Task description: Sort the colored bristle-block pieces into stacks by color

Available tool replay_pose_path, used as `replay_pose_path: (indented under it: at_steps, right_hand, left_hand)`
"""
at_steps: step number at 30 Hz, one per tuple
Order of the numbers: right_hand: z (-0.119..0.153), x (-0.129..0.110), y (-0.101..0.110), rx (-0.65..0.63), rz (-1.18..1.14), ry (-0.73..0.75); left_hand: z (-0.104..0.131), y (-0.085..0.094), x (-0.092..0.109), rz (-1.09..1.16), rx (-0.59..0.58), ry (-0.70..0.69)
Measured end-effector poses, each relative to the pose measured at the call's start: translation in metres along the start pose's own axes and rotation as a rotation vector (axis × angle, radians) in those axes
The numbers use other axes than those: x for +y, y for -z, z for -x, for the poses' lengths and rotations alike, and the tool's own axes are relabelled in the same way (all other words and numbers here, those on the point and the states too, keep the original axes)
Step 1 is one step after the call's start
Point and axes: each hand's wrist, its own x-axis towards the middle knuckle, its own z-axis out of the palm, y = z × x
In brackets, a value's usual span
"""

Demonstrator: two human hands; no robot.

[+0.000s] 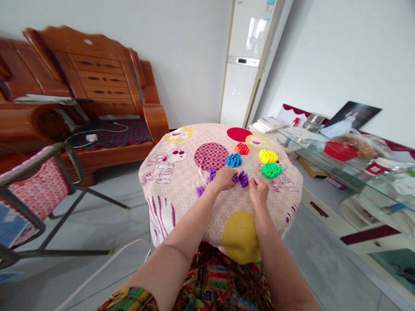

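Observation:
Small purple stick-like pieces lie in the middle of the round table, in an upright cluster (243,179) and a looser group (212,173) to the left. My left hand (224,179) reaches over them, its fingers bent down and closed around purple pieces beside the cluster. Just right of that cluster is my right hand (259,191), thumb and fingers pinched together; whatever is between them is too small to see. Similar pieces stand bunched by colour: blue (234,160), red (242,149), yellow (268,156) and green (271,170).
A patterned pink cloth (184,198) covers the table. To the left are a folding chair (39,185) and a wooden bench (106,82). A glass-topped cabinet (363,172) with a red bowl (341,150) runs along the right. A white cable (106,268) trails over the floor.

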Motion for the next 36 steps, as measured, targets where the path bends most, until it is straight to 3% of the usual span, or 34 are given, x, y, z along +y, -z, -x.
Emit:
replay_pose_path:
  at_steps: [5, 9, 13, 19, 24, 28, 32, 34, 36]
  right_hand:
    - [0.000, 0.000, -0.001, 0.001, -0.003, -0.003]
    - [0.000, 0.002, -0.002, 0.007, -0.010, 0.002]
    - [0.000, 0.004, -0.002, 0.007, -0.026, -0.008]
    - [0.000, 0.002, -0.002, 0.008, -0.025, -0.005]
    - [0.002, 0.000, -0.001, 0.022, -0.018, 0.003]
    - [0.002, -0.001, -0.002, 0.022, -0.024, -0.007]
    - [0.001, 0.000, -0.003, 0.012, -0.033, -0.019]
    - [0.001, 0.001, -0.003, 0.016, -0.027, -0.018]
    - [0.000, 0.002, -0.003, 0.016, -0.018, -0.013]
  left_hand:
    - [0.005, 0.005, -0.002, 0.042, 0.055, 0.076]
    - [0.004, 0.008, -0.002, 0.220, 0.090, 0.158]
    - [-0.001, 0.003, 0.003, 0.375, 0.103, 0.188]
    - [-0.006, -0.006, 0.005, 0.399, 0.077, 0.175]
    - [0.003, 0.008, -0.013, 0.350, 0.234, 0.240]
    - [0.020, 0.034, -0.043, 0.188, 0.328, 0.459]
    - [0.040, 0.048, -0.061, 0.160, 0.180, 0.525]
    - [0.047, 0.047, -0.061, 0.186, 0.097, 0.490]
    - [0.048, 0.043, -0.058, 0.193, 0.097, 0.461]
